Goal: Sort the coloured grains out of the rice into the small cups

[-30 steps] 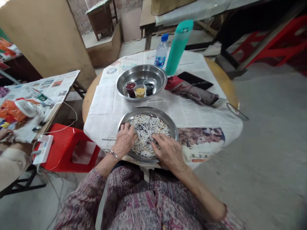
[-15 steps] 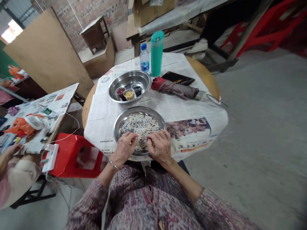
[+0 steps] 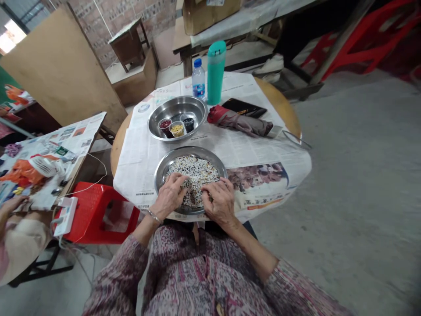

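Note:
A steel basin [image 3: 158, 172] at the table's near side holds a spread of mixed small grains or beans [image 3: 194, 169], mostly white and black with some yellow. My left hand [image 3: 169, 195] reaches over its left rim, fingers bent and apart from the thumb, at the grains. Over the right rim, my right hand [image 3: 219, 199] is closed, its fingers curled in at the grains; whatever is in them is hidden. Behind stands a second steel basin [image 3: 153, 125] with a cup of red beans [image 3: 165, 125], a cup of yellow beans [image 3: 177, 129] and a cup of black beans [image 3: 188, 123].
Newspaper [image 3: 131, 171] covers the round table. Toward the back are a water bottle [image 3: 198, 81], a teal flask [image 3: 215, 74], a folded umbrella [image 3: 241, 122] and a dark flat case [image 3: 245, 107]. A red stool [image 3: 92, 210] bears a power strip [image 3: 66, 215]; another person's hand [image 3: 15, 202] shows far left.
My left hand has shifted slightly left and up, its fingers parting from the thumb. My right hand keeps nearly the same place and curl. The basins look unmoved.

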Tool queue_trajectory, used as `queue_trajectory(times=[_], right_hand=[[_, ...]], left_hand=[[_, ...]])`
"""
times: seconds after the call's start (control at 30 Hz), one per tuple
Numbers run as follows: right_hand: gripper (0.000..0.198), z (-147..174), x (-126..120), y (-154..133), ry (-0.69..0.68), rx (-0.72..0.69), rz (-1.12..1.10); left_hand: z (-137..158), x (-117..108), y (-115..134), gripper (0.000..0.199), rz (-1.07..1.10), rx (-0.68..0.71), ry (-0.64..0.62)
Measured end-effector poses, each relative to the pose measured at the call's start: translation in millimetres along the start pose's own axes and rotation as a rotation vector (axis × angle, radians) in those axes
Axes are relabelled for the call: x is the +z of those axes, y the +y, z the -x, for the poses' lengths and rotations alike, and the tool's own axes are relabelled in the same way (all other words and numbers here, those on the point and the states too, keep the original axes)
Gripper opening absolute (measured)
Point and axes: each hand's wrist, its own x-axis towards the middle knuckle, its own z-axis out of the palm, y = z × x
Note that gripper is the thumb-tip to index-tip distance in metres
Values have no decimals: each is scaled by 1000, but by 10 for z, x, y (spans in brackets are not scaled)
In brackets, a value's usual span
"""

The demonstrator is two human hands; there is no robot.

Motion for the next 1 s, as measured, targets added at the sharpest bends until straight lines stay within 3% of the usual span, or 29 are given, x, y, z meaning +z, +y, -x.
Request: queue_trajectory(times=[0.1, 0.2, 0.27, 0.33, 0.43, 0.57, 0.73, 0.9, 1.0], right_hand=[[18, 8, 2, 9, 14, 2, -2], [18, 21, -3, 14, 41, 2, -10], [17, 31, -6, 19, 63, -2, -1], [16, 39, -7, 28, 75, -25, 13], [16, 45, -5, 42, 74, -60, 22], [16, 50, -4, 53, 57, -51, 14], [15, 55, -2, 50, 55, -49, 16], [14, 56, 14, 58, 73, -67, 21], [13, 60, 16, 67, 80, -93, 35]], left_hand=[[-222, -2, -71, 56, -35, -18, 0], [-383, 18, -26, 72, -23, 97, -117], [-446, 52, 46, 64, -15, 203, -169], [-490, 92, 109, 44, -24, 301, -189], [-538, 118, 109, 19, -47, 332, -197], [-502, 39, -89, 17, -110, 166, -83], [-212, -79, -338, 15, -71, -21, 84], [128, -49, -348, 16, 108, 134, 305], [275, 11, -330, 16, 123, 147, 469]])
